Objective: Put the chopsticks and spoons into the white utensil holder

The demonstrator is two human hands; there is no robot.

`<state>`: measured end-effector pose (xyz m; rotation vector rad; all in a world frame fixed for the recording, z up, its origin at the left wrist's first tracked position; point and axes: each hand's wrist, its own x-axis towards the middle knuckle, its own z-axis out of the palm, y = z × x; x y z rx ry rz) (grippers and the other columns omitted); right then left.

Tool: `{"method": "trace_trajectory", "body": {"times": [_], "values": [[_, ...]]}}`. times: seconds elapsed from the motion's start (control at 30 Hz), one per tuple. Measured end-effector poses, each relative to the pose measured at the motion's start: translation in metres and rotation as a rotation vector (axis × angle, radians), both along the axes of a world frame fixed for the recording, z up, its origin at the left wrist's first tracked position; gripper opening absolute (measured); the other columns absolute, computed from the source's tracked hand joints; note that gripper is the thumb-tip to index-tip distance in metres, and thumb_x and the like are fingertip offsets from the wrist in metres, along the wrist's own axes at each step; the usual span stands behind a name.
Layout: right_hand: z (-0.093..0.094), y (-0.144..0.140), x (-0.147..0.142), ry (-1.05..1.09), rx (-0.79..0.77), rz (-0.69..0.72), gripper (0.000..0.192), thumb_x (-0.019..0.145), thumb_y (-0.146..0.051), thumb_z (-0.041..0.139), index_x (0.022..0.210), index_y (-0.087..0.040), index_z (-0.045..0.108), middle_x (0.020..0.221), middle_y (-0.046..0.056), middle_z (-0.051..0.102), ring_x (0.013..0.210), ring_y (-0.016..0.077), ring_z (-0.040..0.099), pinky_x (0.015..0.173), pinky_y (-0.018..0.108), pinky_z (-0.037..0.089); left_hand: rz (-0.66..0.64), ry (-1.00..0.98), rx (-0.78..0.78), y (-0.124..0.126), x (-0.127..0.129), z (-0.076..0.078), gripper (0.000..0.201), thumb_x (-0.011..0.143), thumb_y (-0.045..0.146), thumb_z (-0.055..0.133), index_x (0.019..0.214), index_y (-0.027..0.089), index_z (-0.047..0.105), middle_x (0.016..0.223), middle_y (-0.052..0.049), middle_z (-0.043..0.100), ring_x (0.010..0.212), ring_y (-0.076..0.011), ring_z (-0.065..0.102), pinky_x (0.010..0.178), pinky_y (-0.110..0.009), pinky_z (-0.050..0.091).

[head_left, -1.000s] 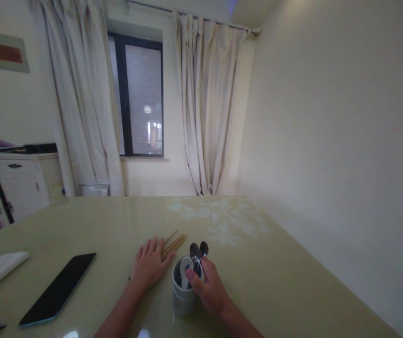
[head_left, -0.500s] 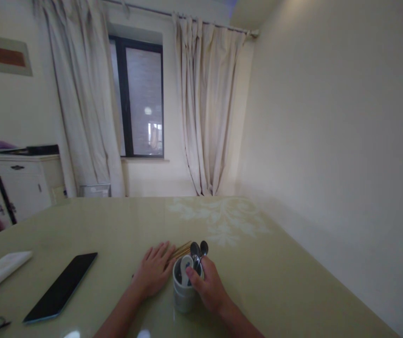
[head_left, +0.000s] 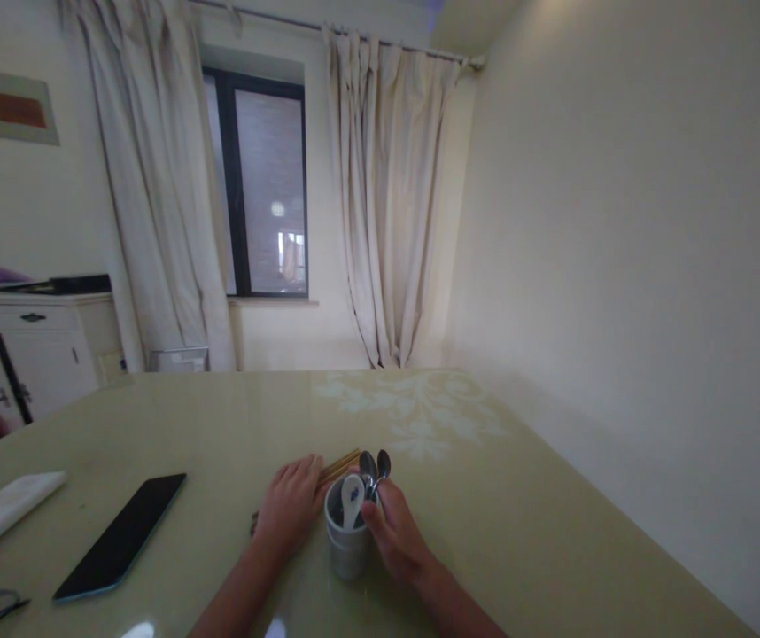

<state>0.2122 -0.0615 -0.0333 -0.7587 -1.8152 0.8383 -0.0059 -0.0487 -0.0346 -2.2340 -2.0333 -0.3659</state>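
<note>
I judge the chopsticks (head_left: 341, 466) on the worktop (head_left: 553, 532) light, stiff and slick, best pinched mid-length where my left hand (head_left: 290, 503) closes over them, while my right hand (head_left: 401, 533) holds the likely breakable cup (head_left: 348, 551) of spoons (head_left: 368, 465) by its rim.

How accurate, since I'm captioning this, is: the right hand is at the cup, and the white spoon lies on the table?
Not quite: the white spoon stands in the cup, not lying on the table, as the head view shows. The right hand is at the cup.
</note>
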Motion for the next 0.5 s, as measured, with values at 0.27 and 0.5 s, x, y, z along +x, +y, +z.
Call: {"method": "trace_trajectory", "body": {"times": [0.27, 0.5], "values": [[-0.005, 0.017, 0.004, 0.217, -0.043, -0.181, 0.089, 0.097, -0.087, 0.022, 0.112, -0.023, 0.081, 0.105, 0.012, 0.08, 0.097, 0.0314, 0.071, 0.087, 0.042, 0.055, 0.175, -0.013, -0.087, -0.011, -0.016, -0.024, 0.068, 0.099, 0.058, 0.045, 0.157, 0.023, 0.053, 0.166, -0.016, 0.046, 0.154, -0.0376, 0.043, 0.127, -0.062, 0.024], [-0.024, 0.052, 0.008, 0.186, -0.328, -0.439, 0.102, 0.088, -0.095, 0.027, 0.12, -0.014, 0.079, 0.129, 0.02, 0.076, 0.123, 0.0369, 0.069, 0.112, 0.051, 0.047, -0.086, -0.132, -0.095, -0.002, -0.015, -0.01, 0.048, 0.098, 0.04, 0.051, 0.142, 0.029, 0.068, 0.155, -0.008, 0.062, 0.144, -0.0268, 0.056, 0.127, -0.047, 0.031]]}}
